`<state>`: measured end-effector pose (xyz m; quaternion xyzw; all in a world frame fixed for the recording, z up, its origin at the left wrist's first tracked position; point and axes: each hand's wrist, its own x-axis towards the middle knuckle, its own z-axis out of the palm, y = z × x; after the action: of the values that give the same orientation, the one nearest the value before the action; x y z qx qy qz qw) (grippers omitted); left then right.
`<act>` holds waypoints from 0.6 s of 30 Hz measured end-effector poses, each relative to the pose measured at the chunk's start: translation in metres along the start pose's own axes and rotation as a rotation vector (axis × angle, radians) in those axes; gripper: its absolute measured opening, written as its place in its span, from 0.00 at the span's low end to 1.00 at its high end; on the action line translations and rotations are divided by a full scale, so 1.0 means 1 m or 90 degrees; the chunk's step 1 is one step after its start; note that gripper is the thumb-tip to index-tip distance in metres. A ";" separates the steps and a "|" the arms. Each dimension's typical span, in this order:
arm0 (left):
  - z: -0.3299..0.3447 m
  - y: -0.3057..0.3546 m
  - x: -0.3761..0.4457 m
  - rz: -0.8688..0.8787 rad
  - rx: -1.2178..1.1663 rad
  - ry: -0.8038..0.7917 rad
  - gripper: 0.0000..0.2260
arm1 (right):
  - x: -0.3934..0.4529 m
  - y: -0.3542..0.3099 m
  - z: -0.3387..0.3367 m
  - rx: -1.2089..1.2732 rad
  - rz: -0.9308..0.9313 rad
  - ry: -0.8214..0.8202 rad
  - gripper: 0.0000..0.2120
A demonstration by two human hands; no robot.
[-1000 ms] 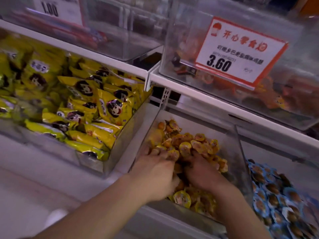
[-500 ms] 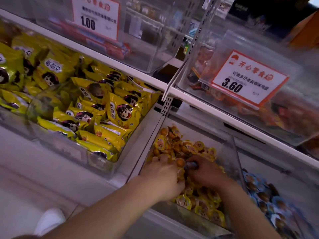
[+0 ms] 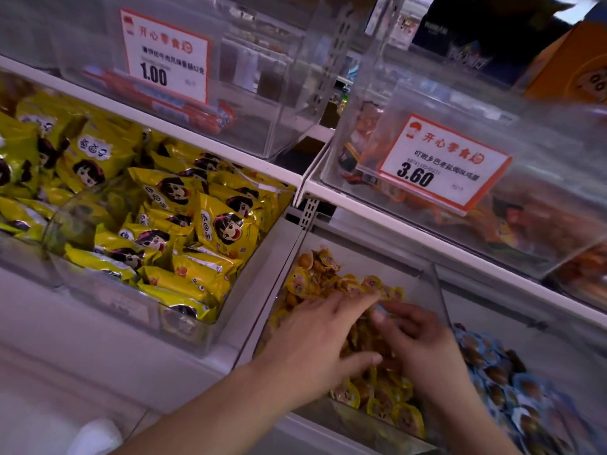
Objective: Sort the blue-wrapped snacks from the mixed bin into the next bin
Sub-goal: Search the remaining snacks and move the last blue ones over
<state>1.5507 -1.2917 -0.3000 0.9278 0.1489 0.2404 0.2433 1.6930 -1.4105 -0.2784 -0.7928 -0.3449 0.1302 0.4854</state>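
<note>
Both my hands are in the mixed bin [image 3: 438,290], left hand [image 3: 315,349] spread flat on the yellow snacks [image 3: 377,399]. My right hand [image 3: 423,343] pinches something bluish [image 3: 381,312], too blurred to confirm. I should lift it clear over the divider wall into the next bin [image 3: 492,323] among the blue-wrapped snacks [image 3: 502,382].

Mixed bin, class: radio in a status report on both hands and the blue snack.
Left hand open, fingers spread over yellow snacks. Right hand curled in mixed bin; possible blue snack at fingertips, grip unclear. Next bin unobstructed.
</note>
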 end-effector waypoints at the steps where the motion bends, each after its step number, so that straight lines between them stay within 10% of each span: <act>1: 0.001 0.003 0.000 0.013 -0.009 -0.007 0.29 | -0.004 -0.002 0.006 0.007 -0.014 -0.026 0.08; 8: -0.019 -0.010 0.003 -0.020 -0.055 0.177 0.14 | 0.009 -0.021 0.019 0.101 0.011 -0.205 0.11; 12: -0.036 -0.029 0.000 -0.094 -0.083 0.315 0.13 | 0.071 -0.021 0.040 -0.139 -0.081 -0.094 0.08; 18: -0.032 -0.035 -0.001 -0.182 -0.239 0.341 0.13 | 0.146 -0.011 0.109 -0.557 -0.190 -0.293 0.20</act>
<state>1.5278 -1.2501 -0.2941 0.7411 0.2888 0.4616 0.3928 1.7357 -1.2353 -0.3037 -0.8146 -0.5743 0.0739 0.0335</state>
